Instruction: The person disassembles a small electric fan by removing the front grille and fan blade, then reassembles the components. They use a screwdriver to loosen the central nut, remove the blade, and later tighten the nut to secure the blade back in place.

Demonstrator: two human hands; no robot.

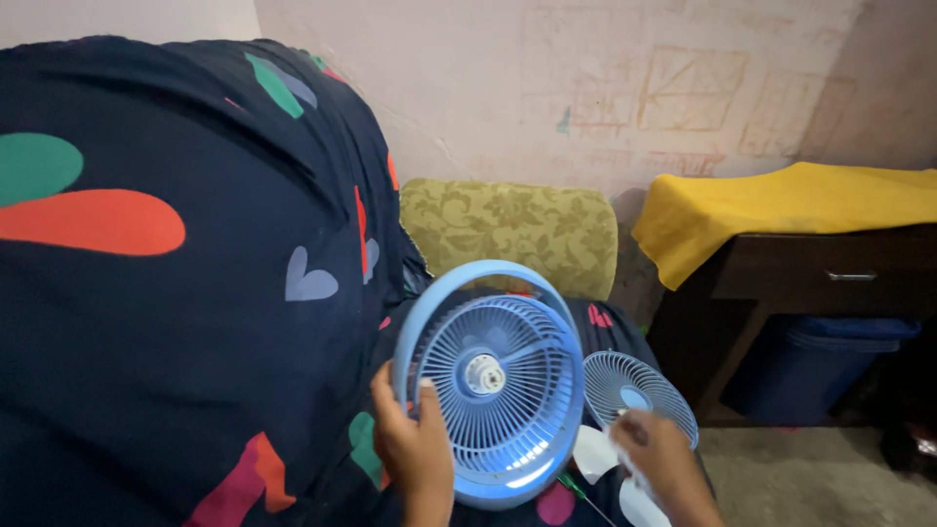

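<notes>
Head view: fan housing [493, 381] gripped bladeless by left hand [415, 444], front grille [639, 390] off beside right hand [659, 459], which pinches white blade [595, 454].

The room is dim and the light is soft. The pink wall [586, 88] at 12 o'clock is the brightest part. Deep shadow sits under the dark cabinet [810, 283] at 3 o'clock. The right hand [656, 451] at 5 o'clock is blurry. The edges bend a little
</notes>
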